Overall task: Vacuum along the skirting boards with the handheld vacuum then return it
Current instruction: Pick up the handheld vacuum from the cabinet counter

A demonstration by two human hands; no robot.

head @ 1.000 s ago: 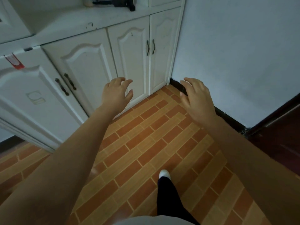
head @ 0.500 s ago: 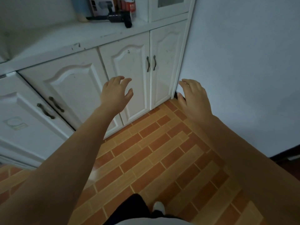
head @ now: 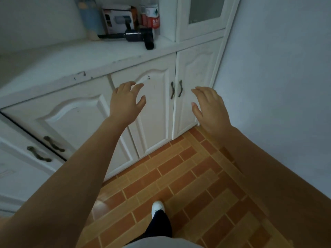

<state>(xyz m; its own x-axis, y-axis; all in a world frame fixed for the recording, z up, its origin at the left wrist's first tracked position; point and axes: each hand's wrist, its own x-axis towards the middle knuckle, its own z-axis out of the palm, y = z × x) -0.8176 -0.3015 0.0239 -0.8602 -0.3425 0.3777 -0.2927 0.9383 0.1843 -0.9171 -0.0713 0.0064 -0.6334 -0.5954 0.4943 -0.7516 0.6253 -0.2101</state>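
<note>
The left hand (head: 125, 101) is held out in front of the cupboard doors (head: 152, 113), fingers spread and loosely bent, holding nothing. The right hand (head: 211, 108) is level with it and just as bare, fingers apart and a little curved, palm down. Between the two hands are the paired door handles (head: 176, 89); neither hand touches them or the doors, as far as one view can show.

Above and beyond the hands, well apart from both, the vacuum (head: 134, 35) lies on its side on the white counter (head: 71, 58). Its thin nozzle points left and its grip points toward the front edge. Just behind it stand a box (head: 120, 18) and a tin (head: 150, 17), and to its right a glass-fronted upper cabinet (head: 202, 11) rises from the counter.

Lower down, a shoe (head: 157, 207) is planted on the brick-pattern floor (head: 179, 185), toe toward the cupboards. The wall (head: 277, 86) runs along the right. Its foot is hidden behind the right forearm, so no skirting shows here.

As for progress, the vacuum is at rest and no hand is on it. With both arms lifted toward the counter, I judge this to be the approach to pick it up. If so, the whole job is ahead: grasp the vacuum, run it along the skirting, and set it back. Nothing on the floor shows whether any cleaning is done, so a vacuum just returned cannot be ruled out.
</note>
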